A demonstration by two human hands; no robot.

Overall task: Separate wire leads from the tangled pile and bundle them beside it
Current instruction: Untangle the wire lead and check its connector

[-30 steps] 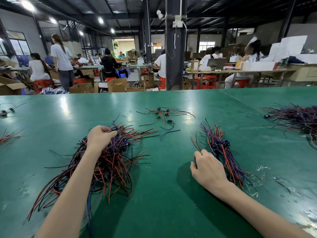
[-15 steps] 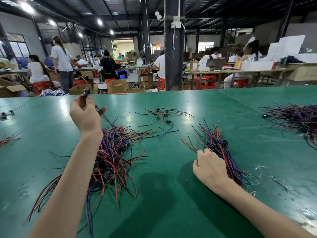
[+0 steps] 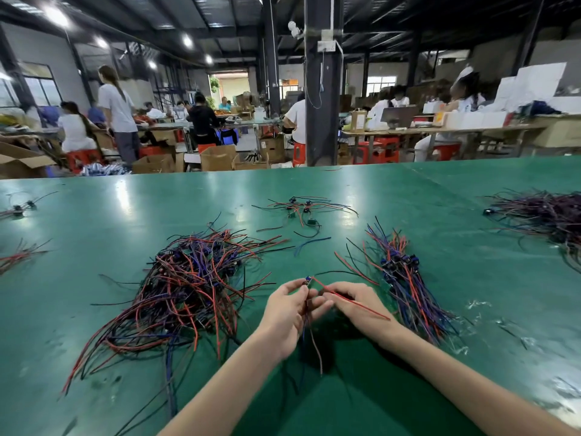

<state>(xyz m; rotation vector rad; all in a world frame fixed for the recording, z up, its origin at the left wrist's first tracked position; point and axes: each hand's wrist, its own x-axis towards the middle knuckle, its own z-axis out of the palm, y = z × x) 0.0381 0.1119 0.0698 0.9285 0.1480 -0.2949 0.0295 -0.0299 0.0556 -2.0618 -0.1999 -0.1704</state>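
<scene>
my left hand [image 3: 289, 311] and right hand [image 3: 358, 306] are both pinching one skinny blue-plugged lead [image 3: 308, 280], red and dark tails dangling toward the worktop's [image 3: 408, 199] near edge

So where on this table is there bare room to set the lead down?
Bare table lies between the tangled pile and the bundle, and along the far edge behind the small scatter of leads. Crowded: the pile's sprawl at left, scraps right of the bundle.

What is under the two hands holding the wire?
The wire lead pinched by left hand and right hand hangs down over the green table. The table beneath the palms is covered.
</scene>
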